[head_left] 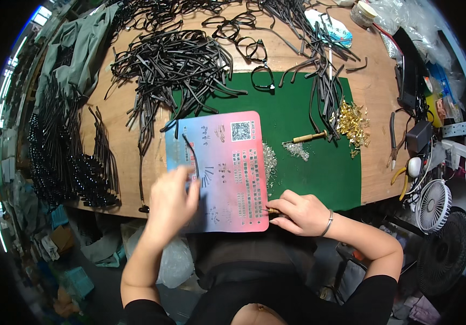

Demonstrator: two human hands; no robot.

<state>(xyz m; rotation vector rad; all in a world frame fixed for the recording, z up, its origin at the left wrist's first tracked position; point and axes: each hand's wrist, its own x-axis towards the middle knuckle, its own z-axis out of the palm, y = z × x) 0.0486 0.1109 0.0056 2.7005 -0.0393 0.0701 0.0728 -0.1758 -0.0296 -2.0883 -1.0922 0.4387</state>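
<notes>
My left hand [171, 200] is over the left part of a pink and blue printed mat [219, 168], its fingers smeared by motion. Just beyond its fingertips is a dark eyeglass temple [192, 149]; whether the fingers touch it cannot be made out. My right hand [300, 214] is closed at the mat's lower right corner, pinching a small screwdriver [272, 210] with a brass-coloured end, mostly hidden by the fingers. Small clear and silvery bits [269, 162] lie along the mat's right edge. Another screwdriver [309, 137] rests on the green mat [325, 179] beside a second little heap [297, 151].
A big pile of dark temples [176, 65] covers the far left. Black eyeglass frames [263, 79] are scattered at the back. More temples [325, 97] and gold-coloured pieces [352, 125] lie right. Pliers [392, 141] and a white fan [433, 206] are at the right edge.
</notes>
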